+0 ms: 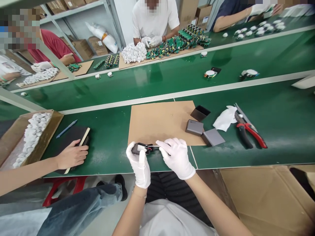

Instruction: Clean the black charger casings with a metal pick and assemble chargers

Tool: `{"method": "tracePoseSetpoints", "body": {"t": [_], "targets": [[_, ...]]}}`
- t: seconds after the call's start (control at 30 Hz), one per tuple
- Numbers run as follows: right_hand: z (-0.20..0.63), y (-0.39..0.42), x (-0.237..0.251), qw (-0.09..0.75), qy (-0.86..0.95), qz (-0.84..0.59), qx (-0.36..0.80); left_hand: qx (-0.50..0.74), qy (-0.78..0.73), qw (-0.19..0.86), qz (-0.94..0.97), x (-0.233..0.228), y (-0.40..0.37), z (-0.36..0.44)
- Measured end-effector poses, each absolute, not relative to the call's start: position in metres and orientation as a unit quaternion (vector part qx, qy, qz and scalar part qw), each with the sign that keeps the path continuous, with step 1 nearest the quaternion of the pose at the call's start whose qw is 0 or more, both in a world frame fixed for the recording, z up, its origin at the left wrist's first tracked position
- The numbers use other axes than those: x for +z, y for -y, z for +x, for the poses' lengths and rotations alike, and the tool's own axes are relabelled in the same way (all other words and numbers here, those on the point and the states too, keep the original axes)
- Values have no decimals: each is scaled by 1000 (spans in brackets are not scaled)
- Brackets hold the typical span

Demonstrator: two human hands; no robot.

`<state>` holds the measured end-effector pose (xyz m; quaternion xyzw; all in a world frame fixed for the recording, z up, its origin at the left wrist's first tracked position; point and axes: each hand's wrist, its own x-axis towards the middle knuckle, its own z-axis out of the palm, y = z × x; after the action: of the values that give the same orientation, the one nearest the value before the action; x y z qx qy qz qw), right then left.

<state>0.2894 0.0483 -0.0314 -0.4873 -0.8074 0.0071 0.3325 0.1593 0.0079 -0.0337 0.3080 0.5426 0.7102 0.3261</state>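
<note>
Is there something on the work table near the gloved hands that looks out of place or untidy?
Nothing looks damaged or spilled. The left hand and right hand hold a small dark part at the cardboard sheet edge. Only the crumpled white cloth lies loosely beside the red pliers, slightly untidy.

Both my hands were in white gloves, forearms bare, coming up from the bottom of the view and meeting in the middle. My left hand (139,162) was curled with the fingers wrapped over and the thumb tucked in, knuckles facing up, wrist pretty much straight. My right hand (177,157) came in at an angle from the right, fingers stretched out toward the left one, index and thumb pinched together at the tips. The two hands were nearly touching.
</note>
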Motion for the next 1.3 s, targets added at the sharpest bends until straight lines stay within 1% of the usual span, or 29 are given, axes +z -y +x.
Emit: {"method": "tracePoseSetpoints", "body": {"t": [0.47, 0.73, 1.07, 1.3], "targets": [[287, -46, -32, 326, 804, -496, 35, 712, -545, 307, 320, -35, -9, 160], [283, -48, -35, 343, 803, -484, 58, 725, -530, 299, 323, -41, -11, 158], [291, -49, -26, 314, 816, -482, 45, 741, -502, 303, 327, -42, -12, 157], [292, -48, -21, 276, 826, -490, 32, 743, -507, 295, 321, -42, -13, 158]]}}
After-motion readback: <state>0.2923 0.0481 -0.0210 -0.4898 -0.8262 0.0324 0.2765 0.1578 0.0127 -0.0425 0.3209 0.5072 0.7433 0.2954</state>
